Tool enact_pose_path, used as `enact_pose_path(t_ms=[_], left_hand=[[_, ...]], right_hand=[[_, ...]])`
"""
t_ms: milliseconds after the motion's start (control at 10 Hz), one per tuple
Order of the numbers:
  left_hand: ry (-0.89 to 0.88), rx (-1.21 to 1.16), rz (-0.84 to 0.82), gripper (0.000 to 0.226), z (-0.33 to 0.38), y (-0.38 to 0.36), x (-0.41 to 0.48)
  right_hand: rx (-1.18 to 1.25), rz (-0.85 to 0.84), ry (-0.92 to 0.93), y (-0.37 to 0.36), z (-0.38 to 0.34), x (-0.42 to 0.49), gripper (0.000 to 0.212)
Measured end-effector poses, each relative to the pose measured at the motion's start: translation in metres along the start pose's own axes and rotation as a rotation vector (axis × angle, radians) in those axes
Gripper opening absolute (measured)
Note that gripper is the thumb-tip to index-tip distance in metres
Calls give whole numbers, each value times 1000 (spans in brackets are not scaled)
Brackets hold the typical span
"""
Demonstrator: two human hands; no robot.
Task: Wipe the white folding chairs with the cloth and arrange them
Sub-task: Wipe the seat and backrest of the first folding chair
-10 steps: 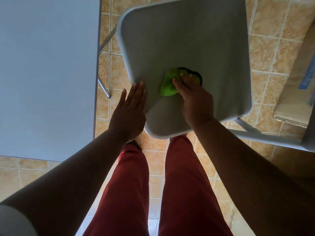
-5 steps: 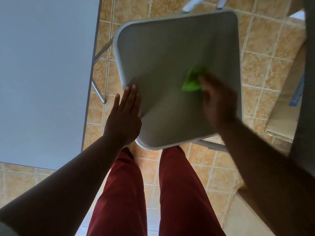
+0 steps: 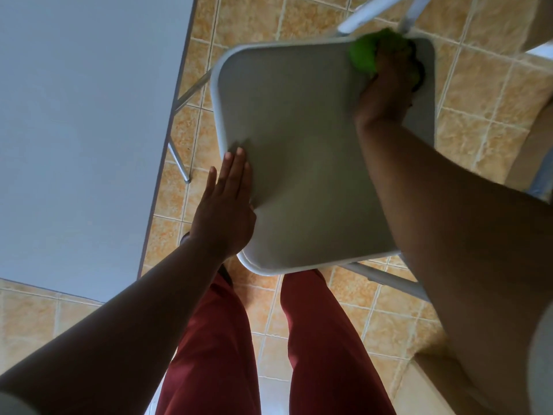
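Table (image 3: pixel 89 115) stands close along the chair seat (image 3: pixel 299 160) left side.

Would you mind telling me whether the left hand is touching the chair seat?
Touching. The head view shows the left hand lying flat, fingers straight, on the near-left edge of the chair seat, no gap between them.

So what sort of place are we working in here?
Probably an indoor room, in a home or a function space; I can't tell which. There is a tan tiled floor, a white table, and the white folding chair that the right hand wipes with a green cloth.
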State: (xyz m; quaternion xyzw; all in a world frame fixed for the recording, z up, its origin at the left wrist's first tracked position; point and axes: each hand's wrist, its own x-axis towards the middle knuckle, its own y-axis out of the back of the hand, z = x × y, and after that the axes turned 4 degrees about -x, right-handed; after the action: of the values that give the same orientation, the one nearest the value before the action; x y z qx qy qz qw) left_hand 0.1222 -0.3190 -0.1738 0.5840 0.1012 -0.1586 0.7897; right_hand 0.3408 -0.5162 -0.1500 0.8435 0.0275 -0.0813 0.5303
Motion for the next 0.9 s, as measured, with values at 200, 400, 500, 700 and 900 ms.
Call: enact_pose_path(t_ms=[200, 400, 500, 700, 900], left_hand=[[7, -5, -6, 75, -1, 1, -3], [8, -28, -3, 70, 0, -2, -13], [-3, -38, -20, 68, 1, -2, -19], [-8, -66, -3, 69, 1, -5, -20], [-7, -61, 14, 69, 1, -6, -23]], right_hand=[[-27, -75, 352, -85, -55, -45, 46], [30, -270, 781, -65, -40, -91, 42], [237, -57, 400, -29, 16, -54, 42], [118, 128, -141, 2, 93, -31, 38], [14, 18, 324, -77, -11, -117, 46]])
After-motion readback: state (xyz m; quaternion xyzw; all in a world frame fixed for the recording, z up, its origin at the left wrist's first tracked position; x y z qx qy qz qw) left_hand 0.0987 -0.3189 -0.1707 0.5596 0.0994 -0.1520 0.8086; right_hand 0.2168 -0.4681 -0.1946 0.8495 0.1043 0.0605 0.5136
